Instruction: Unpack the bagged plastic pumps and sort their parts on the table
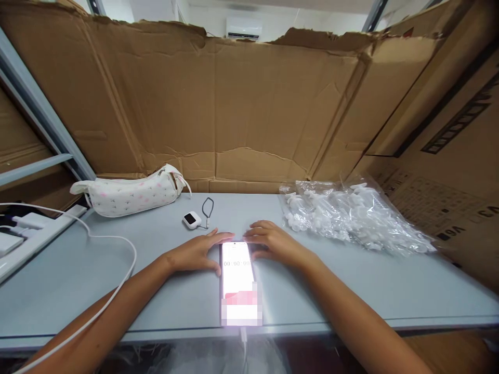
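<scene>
A lit smartphone (236, 278) lies face up at the front of the grey table, its screen reading 00:00:00 and its lower part blurred. A white cable (244, 340) runs from its bottom end over the table edge. My left hand (200, 253) rests at the phone's upper left, fingers stretched and thumb apart, near its side. On the other side, my right hand (275, 241) lies by the upper right corner with its fingers extended. Neither hand holds the phone; whether the fingertips touch it I cannot tell.
Behind the phone lies a small white device (192, 220) with a dark screen and grey wrist strap. A white patterned pouch (132, 195) sits back left, a power strip (37, 236) far left. Clear bags of white parts (351, 215) lie right. Cardboard (249, 114) walls the back.
</scene>
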{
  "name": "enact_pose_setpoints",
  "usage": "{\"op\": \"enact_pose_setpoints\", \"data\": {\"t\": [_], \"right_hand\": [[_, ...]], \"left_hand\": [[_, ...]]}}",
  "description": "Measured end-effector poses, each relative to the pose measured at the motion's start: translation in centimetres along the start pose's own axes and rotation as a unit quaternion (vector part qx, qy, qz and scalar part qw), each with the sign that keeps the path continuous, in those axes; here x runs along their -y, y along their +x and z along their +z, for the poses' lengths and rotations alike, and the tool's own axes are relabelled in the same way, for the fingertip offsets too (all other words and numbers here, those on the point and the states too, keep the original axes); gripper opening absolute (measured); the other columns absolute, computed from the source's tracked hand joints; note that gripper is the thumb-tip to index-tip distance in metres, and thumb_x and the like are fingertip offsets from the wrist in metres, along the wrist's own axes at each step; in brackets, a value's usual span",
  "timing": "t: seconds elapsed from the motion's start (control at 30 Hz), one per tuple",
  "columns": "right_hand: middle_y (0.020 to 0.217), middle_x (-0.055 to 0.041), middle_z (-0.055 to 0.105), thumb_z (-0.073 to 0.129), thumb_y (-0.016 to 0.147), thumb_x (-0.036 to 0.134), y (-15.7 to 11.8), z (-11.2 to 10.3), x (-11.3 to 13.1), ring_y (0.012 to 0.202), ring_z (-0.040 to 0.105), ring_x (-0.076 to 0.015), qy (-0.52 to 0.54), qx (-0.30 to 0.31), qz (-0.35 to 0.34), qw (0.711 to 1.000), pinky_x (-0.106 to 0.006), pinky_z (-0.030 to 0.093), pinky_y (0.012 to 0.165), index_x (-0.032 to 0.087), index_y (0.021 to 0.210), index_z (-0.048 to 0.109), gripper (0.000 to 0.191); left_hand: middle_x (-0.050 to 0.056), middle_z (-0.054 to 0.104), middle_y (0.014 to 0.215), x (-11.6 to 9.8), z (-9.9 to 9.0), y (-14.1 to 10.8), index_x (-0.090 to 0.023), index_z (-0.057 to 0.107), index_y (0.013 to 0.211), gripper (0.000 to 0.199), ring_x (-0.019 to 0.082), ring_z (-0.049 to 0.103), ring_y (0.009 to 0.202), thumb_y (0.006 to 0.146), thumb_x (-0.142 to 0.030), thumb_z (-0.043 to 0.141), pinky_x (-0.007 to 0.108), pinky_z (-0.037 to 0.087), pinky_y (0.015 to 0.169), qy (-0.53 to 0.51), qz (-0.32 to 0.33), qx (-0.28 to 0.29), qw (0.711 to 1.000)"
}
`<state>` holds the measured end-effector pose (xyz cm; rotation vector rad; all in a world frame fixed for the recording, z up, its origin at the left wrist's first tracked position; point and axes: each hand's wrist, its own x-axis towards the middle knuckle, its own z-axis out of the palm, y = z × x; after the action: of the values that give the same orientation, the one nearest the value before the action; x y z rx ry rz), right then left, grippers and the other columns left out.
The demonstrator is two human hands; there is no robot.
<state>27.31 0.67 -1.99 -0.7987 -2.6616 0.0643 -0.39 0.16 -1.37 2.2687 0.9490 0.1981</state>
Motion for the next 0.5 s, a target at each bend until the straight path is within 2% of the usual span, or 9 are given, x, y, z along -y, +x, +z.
{"op": "enact_pose_setpoints", "data": {"t": [0.23,0.5], "right_hand": [[0.113,-0.0043,0.066,0.063,0.079,0.047,-0.08,0.16,-0.21,0.111,0.052,-0.0268,-0.009,0.001,-0.010,1.000,-0.044,0.038,0.097,0.026,0.118,0.063,0.044],[0.110,-0.0066,0.068,0.063,0.079,0.046,0.08,0.55,-0.34,0.107,0.054,-0.0267,-0.034,-0.008,-0.022,0.999,-0.043,0.040,0.093,0.025,0.117,0.063,0.044]], "left_hand": [[0.000,0.037,0.146,0.01,0.14,0.22,-0.032,0.031,0.142,0.087,0.033,0.013,0.140,0.067,-0.042,0.074,0.046,0.021,0.112,0.000,0.001,-0.003,1.000],[-0.001,0.036,0.147,0.40,0.26,0.17,-0.034,0.032,0.141,0.084,0.032,0.013,0.140,0.068,-0.043,0.073,0.046,0.023,0.112,-0.004,0.014,-0.004,1.000]]}}
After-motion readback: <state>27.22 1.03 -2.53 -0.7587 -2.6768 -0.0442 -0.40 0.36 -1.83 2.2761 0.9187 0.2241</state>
